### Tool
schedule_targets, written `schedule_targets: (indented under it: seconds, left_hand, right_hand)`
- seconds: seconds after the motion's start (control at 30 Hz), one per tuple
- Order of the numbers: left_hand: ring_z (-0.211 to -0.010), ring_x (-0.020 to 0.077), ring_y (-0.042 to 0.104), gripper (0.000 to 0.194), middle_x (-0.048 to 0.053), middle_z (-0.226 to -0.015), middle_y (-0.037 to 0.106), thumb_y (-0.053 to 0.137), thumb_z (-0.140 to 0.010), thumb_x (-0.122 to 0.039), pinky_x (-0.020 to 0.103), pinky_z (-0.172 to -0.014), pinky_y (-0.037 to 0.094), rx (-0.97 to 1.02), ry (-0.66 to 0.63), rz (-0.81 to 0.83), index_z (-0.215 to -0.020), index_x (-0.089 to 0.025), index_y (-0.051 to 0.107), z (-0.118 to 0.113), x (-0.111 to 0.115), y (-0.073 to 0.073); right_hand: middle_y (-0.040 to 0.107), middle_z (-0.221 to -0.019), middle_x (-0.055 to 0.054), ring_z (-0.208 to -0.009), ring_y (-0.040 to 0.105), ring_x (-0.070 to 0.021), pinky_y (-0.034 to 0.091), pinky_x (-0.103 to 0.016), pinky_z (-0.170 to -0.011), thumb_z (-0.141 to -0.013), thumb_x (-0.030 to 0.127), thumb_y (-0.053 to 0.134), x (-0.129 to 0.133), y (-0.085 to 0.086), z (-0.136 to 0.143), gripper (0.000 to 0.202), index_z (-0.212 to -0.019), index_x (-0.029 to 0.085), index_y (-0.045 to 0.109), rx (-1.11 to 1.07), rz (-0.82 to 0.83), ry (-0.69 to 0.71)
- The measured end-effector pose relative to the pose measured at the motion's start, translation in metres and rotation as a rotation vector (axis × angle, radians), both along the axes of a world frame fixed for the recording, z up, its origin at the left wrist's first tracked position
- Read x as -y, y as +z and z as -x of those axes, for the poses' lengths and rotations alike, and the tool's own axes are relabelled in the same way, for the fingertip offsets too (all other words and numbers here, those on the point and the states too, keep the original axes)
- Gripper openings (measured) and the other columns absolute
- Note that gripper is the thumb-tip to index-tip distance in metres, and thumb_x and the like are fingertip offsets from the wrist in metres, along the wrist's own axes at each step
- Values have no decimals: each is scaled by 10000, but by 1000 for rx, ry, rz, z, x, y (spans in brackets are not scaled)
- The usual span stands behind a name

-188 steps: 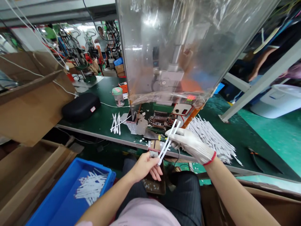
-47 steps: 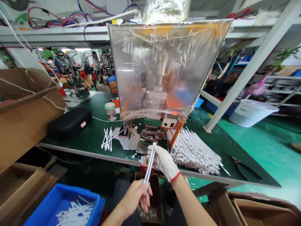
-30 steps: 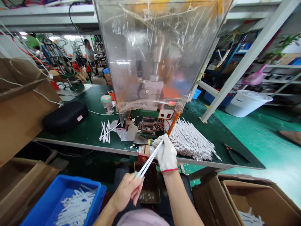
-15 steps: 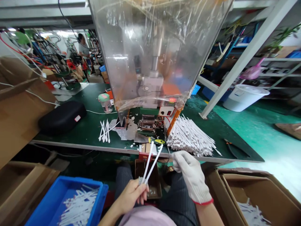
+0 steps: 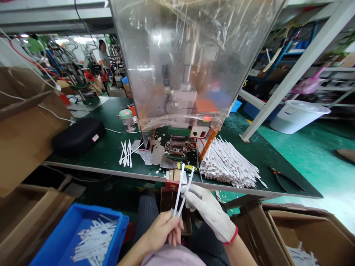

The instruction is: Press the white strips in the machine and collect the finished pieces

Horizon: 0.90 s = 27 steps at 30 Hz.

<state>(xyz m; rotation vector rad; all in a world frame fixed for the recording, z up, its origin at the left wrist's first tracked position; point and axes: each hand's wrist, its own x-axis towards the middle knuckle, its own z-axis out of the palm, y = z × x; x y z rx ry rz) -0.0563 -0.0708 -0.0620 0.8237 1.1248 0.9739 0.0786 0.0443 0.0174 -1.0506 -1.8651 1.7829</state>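
My bare left hand [image 5: 166,227] is closed low in front of my body, pinching the lower ends of two thin white strips [image 5: 179,188] that rise in a narrow V. A small greyish piece shows where the fingers meet the strips. My right hand [image 5: 206,207], in a white knit glove with a red cuff, has its thumb and fingers closed around the right-hand strip, partway up. Just beyond, a press [image 5: 177,146] with a clear plastic guard stands on the bench. Right of it lies a large heap of similar white strips [image 5: 230,162].
A few more strips [image 5: 126,153] lie left of the press. A scraper with a yellow handle [image 5: 184,167] rests near the bench edge, and pliers [image 5: 285,179] lie at right. Below are a blue bin [image 5: 122,225] and a cardboard box [image 5: 313,225], both holding white strips.
My right hand has moved left, from beside the heap to the strips, and now grips one. My left hand still holds both strips. The view has shifted slightly.
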Motion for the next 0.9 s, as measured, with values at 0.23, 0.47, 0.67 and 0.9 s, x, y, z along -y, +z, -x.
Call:
schedule_targets:
  seconds: [0.23,0.47,0.67,0.9]
  left_hand:
    - [-361,94,494,557,20,-514,603,490,-759,-717,184,-373,318,55,56,-49,-786,-161,510,2,-26,19]
    - [-322,100,487,557,5,-481,586,475,-728,-731,178,-336,294,34,179,-23,-774,-176,474,12,-52,27]
    - [-346,117,517,558,4,-489,583,479,-693,-722,181,-350,319,61,144,12,-789,-172,476,19,-60,29]
    - [-387,130,557,557,5,-539,608,498,-701,-687,195,-378,376,40,94,66,-883,-161,513,25,-57,31]
  right_hand:
    - [520,-539,20,-445,446,-82,306,-181,-397,-758,557,655,-33,6,27,391,-722,170,623,-5,64,43]
    - [616,-644,-17,-500,486,-67,360,-158,-445,-623,478,804,-67,-15,52,421,-805,137,638,-262,370,11]
    - [580,-552,-1,-431,437,-58,337,-165,-397,-610,462,814,-81,-42,64,389,-688,127,632,-219,434,40]
    - [629,-602,-17,-500,556,-116,485,-221,-481,-606,333,815,-75,-45,72,269,-678,159,623,-323,529,-98]
